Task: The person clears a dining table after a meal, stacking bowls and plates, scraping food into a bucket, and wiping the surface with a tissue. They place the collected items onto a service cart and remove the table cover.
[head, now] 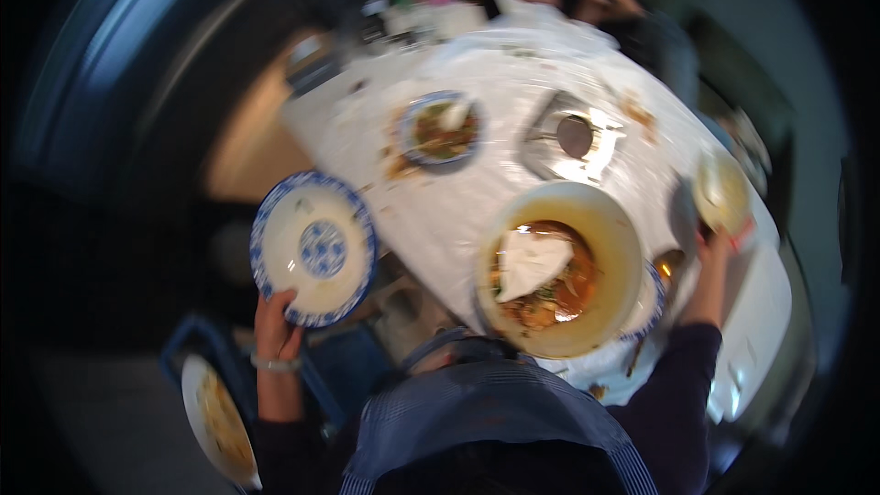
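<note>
My left hand (278, 323) grips the rim of a blue-and-white patterned plate (323, 247), tilted beyond the table's left edge with its inner face up. My right hand (715, 247), partly hidden and blurred, is closed on a pale yellowish bowl (720, 189) at the table's right side. Between the hands stands a large cream-coloured tub (622, 240) holding red-brown food scraps and broth, with a crumpled white tissue (535, 261) on top. Another blue-rimmed dish (650, 309) is partly hidden behind the tub's right side.
Farther back on the plastic-covered table (440, 206) are a plate of food (443, 134) and a shiny metal portable stove (560, 134). A white dish of food (220, 419) sits low at the left by a blue chair (196, 330). A person (619, 14) is at the far side.
</note>
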### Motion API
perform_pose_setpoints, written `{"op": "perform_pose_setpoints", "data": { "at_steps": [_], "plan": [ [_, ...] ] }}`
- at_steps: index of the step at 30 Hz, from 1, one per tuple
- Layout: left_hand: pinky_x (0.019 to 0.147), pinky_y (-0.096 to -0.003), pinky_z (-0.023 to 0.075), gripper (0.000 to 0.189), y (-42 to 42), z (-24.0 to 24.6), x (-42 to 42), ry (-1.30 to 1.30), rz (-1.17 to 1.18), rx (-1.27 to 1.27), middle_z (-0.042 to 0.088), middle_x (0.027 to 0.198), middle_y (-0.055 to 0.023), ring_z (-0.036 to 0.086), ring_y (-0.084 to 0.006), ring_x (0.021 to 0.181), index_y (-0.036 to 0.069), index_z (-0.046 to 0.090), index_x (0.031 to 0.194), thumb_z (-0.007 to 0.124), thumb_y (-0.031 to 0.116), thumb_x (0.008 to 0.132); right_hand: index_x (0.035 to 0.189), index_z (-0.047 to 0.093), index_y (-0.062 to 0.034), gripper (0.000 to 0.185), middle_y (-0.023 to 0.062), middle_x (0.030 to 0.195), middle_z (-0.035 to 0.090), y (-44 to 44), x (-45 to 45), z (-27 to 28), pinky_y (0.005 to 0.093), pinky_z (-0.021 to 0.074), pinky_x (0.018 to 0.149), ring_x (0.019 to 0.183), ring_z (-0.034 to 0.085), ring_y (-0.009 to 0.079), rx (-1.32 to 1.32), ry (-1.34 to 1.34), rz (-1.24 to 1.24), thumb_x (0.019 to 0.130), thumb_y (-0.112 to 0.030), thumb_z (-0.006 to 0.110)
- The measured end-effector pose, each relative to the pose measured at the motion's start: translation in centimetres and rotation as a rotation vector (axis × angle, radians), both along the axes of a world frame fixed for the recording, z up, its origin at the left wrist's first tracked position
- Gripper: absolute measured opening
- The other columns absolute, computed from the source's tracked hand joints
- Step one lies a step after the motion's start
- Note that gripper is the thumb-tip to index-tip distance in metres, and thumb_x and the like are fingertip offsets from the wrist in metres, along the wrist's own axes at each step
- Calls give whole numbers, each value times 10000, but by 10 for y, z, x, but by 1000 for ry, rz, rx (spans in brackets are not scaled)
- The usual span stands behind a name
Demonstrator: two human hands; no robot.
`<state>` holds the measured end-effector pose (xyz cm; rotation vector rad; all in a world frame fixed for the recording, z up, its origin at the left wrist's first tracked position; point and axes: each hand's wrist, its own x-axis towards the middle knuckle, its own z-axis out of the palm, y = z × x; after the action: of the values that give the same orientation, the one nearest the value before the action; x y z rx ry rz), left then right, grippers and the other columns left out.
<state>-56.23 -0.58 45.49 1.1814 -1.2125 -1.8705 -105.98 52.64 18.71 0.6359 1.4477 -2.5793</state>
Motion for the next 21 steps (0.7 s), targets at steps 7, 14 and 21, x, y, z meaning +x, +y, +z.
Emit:
{"op": "perform_pose_setpoints", "data": {
  "at_steps": [7,14,21],
  "plan": [
    [826,-343,437,505,1,23,126,200,307,-132,498,1096,-126,504,-243,988,25,342,1208,478,-11,723,1221,356,-31,508,108,1170,460,-78,-19,159,353,339,899,1064,439,241,141,-12,110,796,-271,497],
    [736,-382,501,466,54,44,256,116,736,-212,496,1055,-143,539,-273,932,29,337,1179,413,-55,727,1214,361,37,506,128,1218,432,-258,87,309,333,260,973,1116,408,234,25,-204,411,838,-293,439],
    [611,-497,523,431,13,4,398,-21,1037,-5,473,1041,-197,557,-377,856,60,324,1150,378,-42,735,1231,269,58,486,184,1213,400,-384,166,317,330,277,995,1127,395,247,-124,290,1126,838,-148,468]
  ]
}}
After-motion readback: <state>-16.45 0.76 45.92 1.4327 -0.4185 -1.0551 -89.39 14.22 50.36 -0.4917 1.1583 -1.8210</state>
